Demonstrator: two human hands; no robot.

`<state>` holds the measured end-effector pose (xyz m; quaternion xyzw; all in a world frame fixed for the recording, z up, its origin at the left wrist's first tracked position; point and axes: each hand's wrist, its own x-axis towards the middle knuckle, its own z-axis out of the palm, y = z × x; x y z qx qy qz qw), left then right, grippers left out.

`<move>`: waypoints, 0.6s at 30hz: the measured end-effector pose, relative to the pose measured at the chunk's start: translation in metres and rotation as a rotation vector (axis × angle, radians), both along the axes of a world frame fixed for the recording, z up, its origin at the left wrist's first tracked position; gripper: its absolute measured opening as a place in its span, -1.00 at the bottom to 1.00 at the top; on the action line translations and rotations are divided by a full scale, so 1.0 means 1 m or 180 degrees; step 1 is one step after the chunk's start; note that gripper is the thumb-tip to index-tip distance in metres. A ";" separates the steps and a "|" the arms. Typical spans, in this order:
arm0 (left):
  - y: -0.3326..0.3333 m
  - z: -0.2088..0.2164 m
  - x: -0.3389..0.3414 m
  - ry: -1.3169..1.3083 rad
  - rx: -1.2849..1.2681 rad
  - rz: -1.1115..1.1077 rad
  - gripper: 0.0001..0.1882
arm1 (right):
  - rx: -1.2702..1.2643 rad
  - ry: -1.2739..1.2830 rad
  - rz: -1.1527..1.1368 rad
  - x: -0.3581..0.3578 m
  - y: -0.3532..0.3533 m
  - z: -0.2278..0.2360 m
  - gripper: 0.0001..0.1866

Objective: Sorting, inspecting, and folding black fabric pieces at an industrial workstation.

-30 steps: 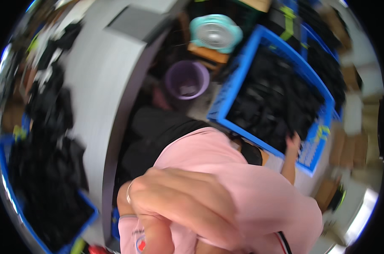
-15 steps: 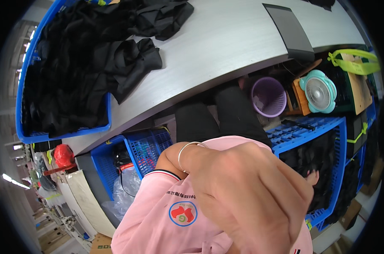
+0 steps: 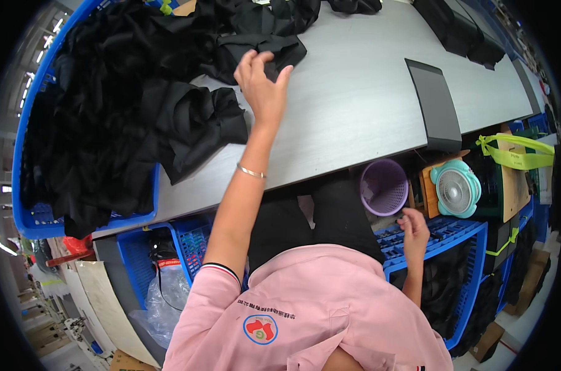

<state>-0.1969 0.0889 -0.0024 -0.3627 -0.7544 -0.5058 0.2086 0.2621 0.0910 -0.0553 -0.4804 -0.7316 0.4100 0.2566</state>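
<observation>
Above the pale table, my left hand (image 3: 263, 88) reaches out with its fingers spread and nothing in them. Its fingertips are right by a black fabric piece (image 3: 265, 49) at the table's far side; whether they touch it I cannot tell. A heap of black fabric (image 3: 107, 117) fills the large blue crate (image 3: 86, 229) on the left and spills onto the table. My right hand (image 3: 415, 236) is over the blue basket (image 3: 475, 290) at my right side, its fingers loosely bent and apart. Black cloth (image 3: 444, 281) lies inside that basket.
A dark grey flat panel (image 3: 434, 105) lies on the table (image 3: 348, 93), with black bundles (image 3: 463, 34) farther back. Below the edge are a purple bin (image 3: 384, 188) and a turquoise fan (image 3: 456, 188). Another blue basket (image 3: 132, 253) with clear plastic stands at lower left.
My left hand has gone from close in front of the camera out over the table to the black fabric. My right hand has come up from the cloth inside the right basket.
</observation>
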 end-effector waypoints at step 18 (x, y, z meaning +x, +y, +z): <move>-0.015 0.058 0.044 -0.0525 0.1346 -0.0449 -0.81 | 0.1793 0.0234 0.1218 -0.133 0.007 0.047 -0.59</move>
